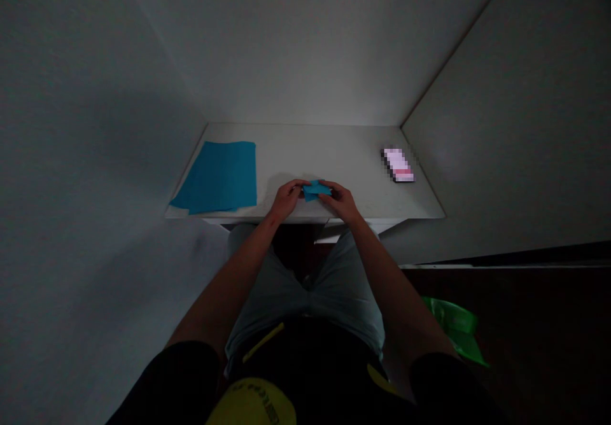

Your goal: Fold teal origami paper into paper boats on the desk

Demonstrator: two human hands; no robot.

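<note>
A small piece of folded blue paper (314,190) is held between my two hands, just above the front part of the white table (305,148). My left hand (287,197) pinches its left end, fingers closed. At the right end, my right hand (341,200) grips it between thumb and fingers. The exact shape of the folds is too small to make out. Several larger sheets of blue paper (224,174) lie in an overlapping pile to the left of my hands.
A phone (399,165) with a lit, blurred-out screen lies on the table's right side. Walls close in the table at the left, back and right. On the dark floor at the lower right is a shiny green plastic object (453,326).
</note>
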